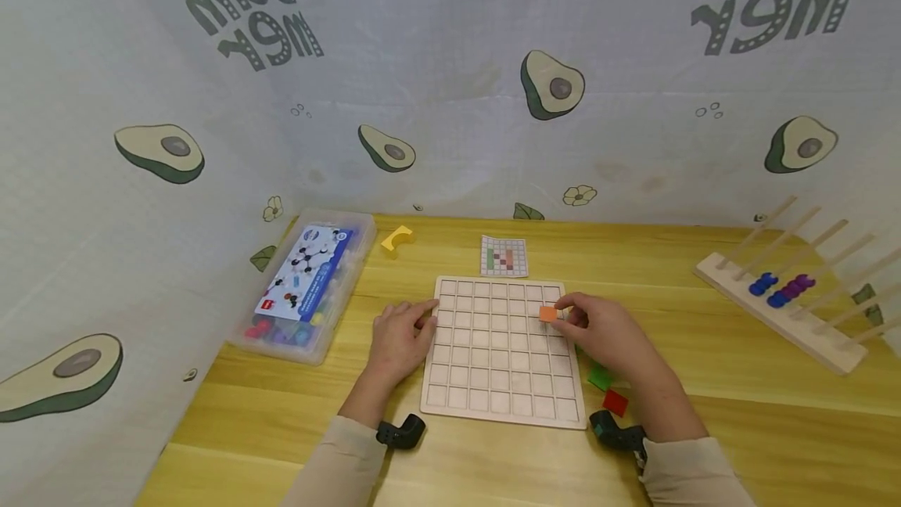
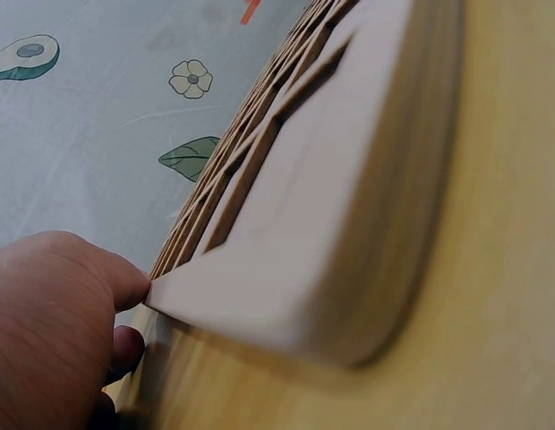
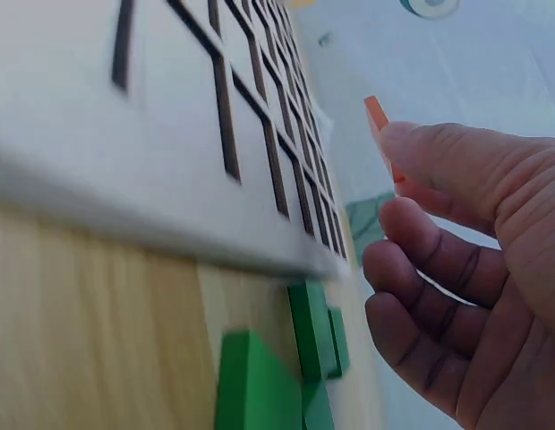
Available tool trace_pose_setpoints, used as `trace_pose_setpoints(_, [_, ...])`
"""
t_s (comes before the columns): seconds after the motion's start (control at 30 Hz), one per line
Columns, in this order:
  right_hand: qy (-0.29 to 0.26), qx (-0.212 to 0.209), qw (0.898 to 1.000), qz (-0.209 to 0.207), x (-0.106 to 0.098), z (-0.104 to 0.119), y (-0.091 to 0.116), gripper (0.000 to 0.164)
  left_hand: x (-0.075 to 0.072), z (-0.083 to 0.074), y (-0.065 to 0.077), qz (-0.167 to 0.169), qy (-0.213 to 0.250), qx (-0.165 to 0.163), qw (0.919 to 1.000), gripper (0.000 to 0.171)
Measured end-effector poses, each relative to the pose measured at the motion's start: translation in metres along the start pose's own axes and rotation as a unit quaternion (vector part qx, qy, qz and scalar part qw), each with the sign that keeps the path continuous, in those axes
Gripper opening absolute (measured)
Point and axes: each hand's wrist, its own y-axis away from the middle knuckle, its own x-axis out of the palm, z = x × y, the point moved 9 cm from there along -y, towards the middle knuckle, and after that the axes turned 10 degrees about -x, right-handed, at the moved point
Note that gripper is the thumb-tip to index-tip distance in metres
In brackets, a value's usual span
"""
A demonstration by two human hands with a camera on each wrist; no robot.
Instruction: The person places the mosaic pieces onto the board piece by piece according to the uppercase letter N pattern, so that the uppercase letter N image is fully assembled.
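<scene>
An orange square tile [image 1: 547, 314] is pinched between the thumb and forefinger of my right hand [image 1: 611, 335], over the upper right squares of a wooden grid board [image 1: 503, 422]. In the right wrist view the same orange tile [image 3: 379, 125] shows edge-on, clear of the board. My left hand [image 1: 400, 341] touches the board's left edge with its fingertips; the left wrist view shows the forefinger [image 2: 125, 279] against the board's side. Green tiles [image 1: 601, 377] and a red tile [image 1: 615, 403] lie to the right of the board, partly below my right forearm.
Behind the board lies a small pattern card [image 1: 504, 257] with coloured squares. A clear plastic case [image 1: 320, 343] of coloured balls stands at the left, near a yellow arch block [image 1: 398, 239]. At the right is a wooden peg rack [image 1: 781, 315] with blue and purple beads.
</scene>
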Motion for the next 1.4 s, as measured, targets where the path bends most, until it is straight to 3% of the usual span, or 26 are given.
trace_pose_setpoints(0.27, [-0.007, -0.012, 1.000, 0.003, 0.017, 0.018, -0.009, 0.024, 0.001, 0.000, 0.000, -0.002, 0.002, 0.004, 1.0000, 0.033])
trace_pose_setpoints(0.5, [-0.020, -0.001, 1.000, 0.016, 0.029, 0.021, -0.012, 0.023, -0.001, -0.001, -0.003, -0.003, 0.000, 0.009, 1.0000, 0.033])
trace_pose_setpoints(1.4, [0.017, 0.022, 1.000, 0.002, 0.040, 0.021, -0.014, 0.026, 0.000, 0.000, 0.000, -0.004, 0.003, 0.008, 1.0000, 0.033])
